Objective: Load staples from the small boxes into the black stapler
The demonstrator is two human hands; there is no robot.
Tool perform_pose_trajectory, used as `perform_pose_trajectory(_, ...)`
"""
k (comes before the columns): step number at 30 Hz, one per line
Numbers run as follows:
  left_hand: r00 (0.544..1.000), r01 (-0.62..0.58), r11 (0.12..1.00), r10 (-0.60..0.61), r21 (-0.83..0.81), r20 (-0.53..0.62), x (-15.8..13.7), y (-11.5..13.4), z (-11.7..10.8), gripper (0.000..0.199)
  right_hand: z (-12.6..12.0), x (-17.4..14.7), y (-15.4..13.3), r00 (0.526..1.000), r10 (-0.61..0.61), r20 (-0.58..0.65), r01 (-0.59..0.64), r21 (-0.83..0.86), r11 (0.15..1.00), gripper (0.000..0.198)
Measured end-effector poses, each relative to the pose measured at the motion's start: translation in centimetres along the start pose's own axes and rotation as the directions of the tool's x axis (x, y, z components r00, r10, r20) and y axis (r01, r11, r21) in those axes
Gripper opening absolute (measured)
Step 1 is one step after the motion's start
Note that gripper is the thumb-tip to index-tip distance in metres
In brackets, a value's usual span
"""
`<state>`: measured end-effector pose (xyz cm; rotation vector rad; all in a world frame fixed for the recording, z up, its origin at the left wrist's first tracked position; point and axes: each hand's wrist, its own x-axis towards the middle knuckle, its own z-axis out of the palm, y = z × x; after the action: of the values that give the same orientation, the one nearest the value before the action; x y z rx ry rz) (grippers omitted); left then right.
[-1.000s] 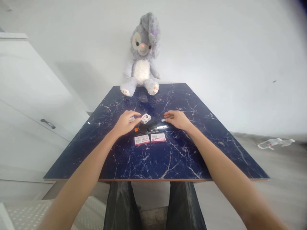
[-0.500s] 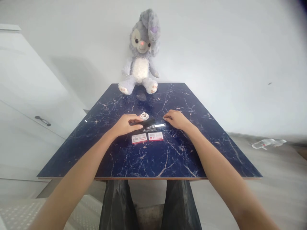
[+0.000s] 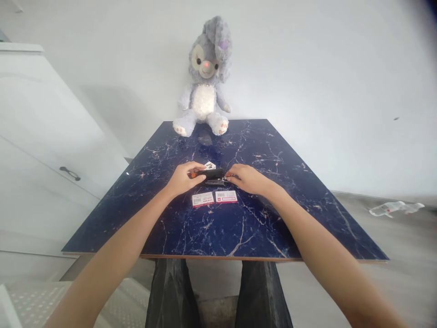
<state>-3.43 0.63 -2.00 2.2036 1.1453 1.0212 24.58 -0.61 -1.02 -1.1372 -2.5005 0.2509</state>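
Note:
A black stapler (image 3: 214, 175) with an orange patch at its left end lies sideways near the middle of the blue table. My left hand (image 3: 184, 177) is closed around that left end, thumb in front and fingers behind. At the opposite end, my right hand (image 3: 246, 177) has its fingertips pinched on the stapler's metal part. Just behind the stapler is a small white box (image 3: 210, 165) with a dark picture on it, partly hidden. Two flat red-and-white boxes, the left one (image 3: 202, 199) and the right one (image 3: 226, 196), lie side by side in front.
A grey plush rabbit (image 3: 205, 100) sits at the far edge of the blue marbled table (image 3: 273, 218), against the wall. A white cabinet (image 3: 41, 136) stands on the left. On the floor to the right lies a clear plastic bottle (image 3: 389, 208).
My right hand has come left onto the stapler's end. The bright metal piece that stuck out to the right now shows much less. The view has shifted slightly.

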Motion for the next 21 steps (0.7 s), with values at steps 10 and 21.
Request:
perform_pose_trajectory(10, 0.999, -0.035, 0.998, 0.034, 0.043, 0.020, -0.03, 0.74, -0.19, 0.029, -0.40, -0.12, -0.36, 1.000, 0.007, 0.017, -0.007, 0.010, 1.000, 0.021)
perform_pose_trajectory(21, 0.995, -0.039, 0.991, 0.026, 0.127, 0.100, 0.04, 1.03, -0.65, 0.032, -0.61, -0.17, -0.88, 0.996, 0.058, 0.073, -0.056, -0.021, 0.998, 0.022)
